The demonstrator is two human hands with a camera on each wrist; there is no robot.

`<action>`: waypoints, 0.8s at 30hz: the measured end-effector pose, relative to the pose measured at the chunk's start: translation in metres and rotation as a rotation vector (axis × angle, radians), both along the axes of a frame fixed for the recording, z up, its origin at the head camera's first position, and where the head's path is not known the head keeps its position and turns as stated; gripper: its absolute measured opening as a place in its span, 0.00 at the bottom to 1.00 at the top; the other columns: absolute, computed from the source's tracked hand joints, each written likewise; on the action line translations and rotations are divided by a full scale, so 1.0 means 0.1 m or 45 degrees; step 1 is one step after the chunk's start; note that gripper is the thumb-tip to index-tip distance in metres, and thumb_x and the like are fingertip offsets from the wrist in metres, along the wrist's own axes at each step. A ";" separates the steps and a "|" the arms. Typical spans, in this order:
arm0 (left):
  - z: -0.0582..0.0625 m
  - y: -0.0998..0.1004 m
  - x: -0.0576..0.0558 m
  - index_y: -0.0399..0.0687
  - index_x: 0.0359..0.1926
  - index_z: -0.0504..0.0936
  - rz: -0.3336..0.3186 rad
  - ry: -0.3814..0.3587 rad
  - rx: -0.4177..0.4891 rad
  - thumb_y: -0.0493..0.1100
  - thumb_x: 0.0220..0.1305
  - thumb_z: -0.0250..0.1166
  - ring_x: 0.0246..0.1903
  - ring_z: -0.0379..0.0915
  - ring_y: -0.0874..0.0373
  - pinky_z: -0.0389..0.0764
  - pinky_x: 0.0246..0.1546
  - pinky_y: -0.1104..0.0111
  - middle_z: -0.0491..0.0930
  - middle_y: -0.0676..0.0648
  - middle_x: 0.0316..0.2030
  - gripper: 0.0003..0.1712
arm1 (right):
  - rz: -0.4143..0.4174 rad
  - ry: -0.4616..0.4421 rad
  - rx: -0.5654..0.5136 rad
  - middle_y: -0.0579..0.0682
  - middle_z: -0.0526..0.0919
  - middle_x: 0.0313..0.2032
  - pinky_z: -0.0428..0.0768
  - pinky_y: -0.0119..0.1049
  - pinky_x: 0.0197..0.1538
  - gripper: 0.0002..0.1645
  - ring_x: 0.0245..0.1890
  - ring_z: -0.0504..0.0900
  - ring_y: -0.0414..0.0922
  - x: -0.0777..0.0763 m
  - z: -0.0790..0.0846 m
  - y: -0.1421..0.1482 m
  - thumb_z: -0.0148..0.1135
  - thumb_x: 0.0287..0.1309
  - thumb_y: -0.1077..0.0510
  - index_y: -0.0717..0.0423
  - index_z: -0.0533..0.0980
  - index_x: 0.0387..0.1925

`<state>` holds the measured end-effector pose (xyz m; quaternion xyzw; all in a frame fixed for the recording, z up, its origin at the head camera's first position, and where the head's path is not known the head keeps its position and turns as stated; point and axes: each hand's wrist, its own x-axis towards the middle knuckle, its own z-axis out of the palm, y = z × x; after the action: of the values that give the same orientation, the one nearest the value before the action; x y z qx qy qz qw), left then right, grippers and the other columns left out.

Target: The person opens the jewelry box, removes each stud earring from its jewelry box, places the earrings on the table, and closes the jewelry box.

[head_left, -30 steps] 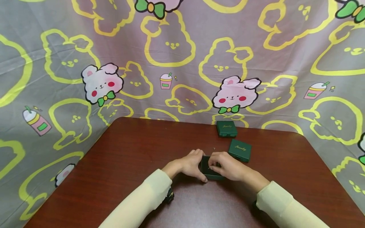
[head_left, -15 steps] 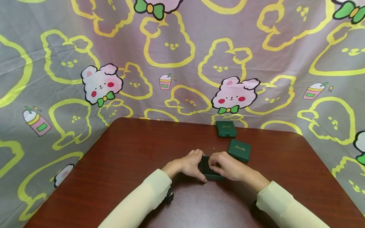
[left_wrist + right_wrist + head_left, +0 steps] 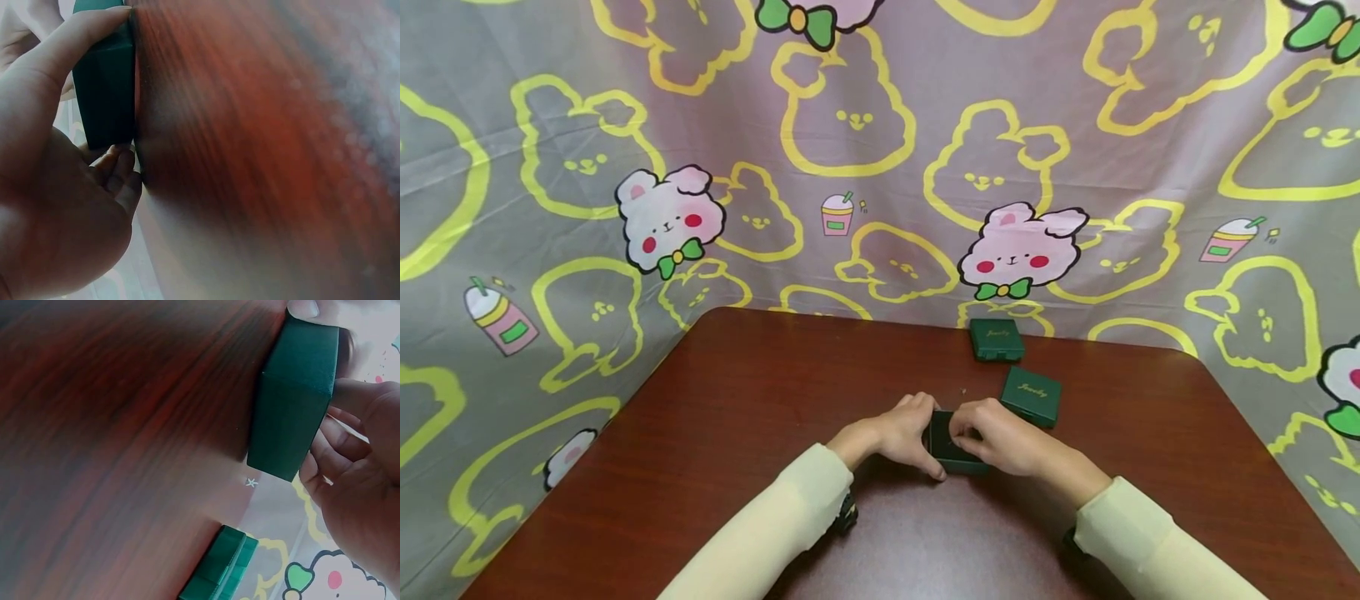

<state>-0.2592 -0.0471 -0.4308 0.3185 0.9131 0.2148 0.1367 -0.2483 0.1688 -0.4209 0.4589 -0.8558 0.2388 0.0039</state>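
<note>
A dark green jewelry box [image 3: 962, 467] with a black inside stands on the table. My left hand [image 3: 901, 432] grips its left end, thumb at the near corner and fingers round the far side. In the left wrist view the thumb lies along the box's green wall [image 3: 106, 94]. My right hand [image 3: 998, 435] bends over the box, thumb and index finger pinched together at the black inside. A tiny shiny piece [image 3: 951, 442] shows at those fingertips; its kind is too small to tell. In the right wrist view the box's wall [image 3: 294, 403] hides the fingertips.
Two shut green boxes lettered "Jewelry" lie beyond my right hand, a nearer one [image 3: 1032, 395] and a farther one [image 3: 996, 339]. A tiny star-shaped piece [image 3: 251, 482] lies on the brown table [image 3: 790, 375] behind the held box. A patterned cloth [image 3: 880, 167] hangs at the back.
Both hands and the box stay in nearly the same place. The right fingertips shift only very slightly over the black inside.
</note>
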 end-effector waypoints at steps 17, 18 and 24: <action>0.02 0.00 0.00 0.45 0.56 0.69 0.004 -0.013 0.012 0.59 0.46 0.83 0.48 0.61 0.60 0.69 0.50 0.70 0.68 0.53 0.46 0.44 | -0.062 -0.009 0.003 0.41 0.82 0.32 0.79 0.32 0.36 0.07 0.32 0.77 0.34 0.02 0.02 0.10 0.68 0.62 0.68 0.53 0.83 0.35; 0.02 0.00 0.00 0.46 0.56 0.68 0.003 -0.014 0.012 0.59 0.46 0.83 0.48 0.61 0.60 0.68 0.51 0.70 0.68 0.53 0.46 0.44 | -0.062 -0.006 -0.001 0.41 0.81 0.32 0.79 0.32 0.36 0.07 0.31 0.76 0.34 0.02 0.02 0.11 0.68 0.62 0.68 0.53 0.83 0.34; -0.01 0.00 0.00 0.46 0.57 0.69 0.010 -0.013 0.010 0.59 0.45 0.83 0.51 0.61 0.58 0.68 0.55 0.70 0.69 0.51 0.49 0.45 | -0.059 0.043 -0.031 0.42 0.81 0.31 0.79 0.32 0.34 0.06 0.30 0.75 0.34 0.01 0.01 0.16 0.68 0.62 0.68 0.55 0.82 0.34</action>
<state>-0.2597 -0.0469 -0.4315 0.3144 0.9128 0.2204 0.1392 -0.2470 0.1845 -0.4196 0.4428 -0.8631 0.2411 0.0294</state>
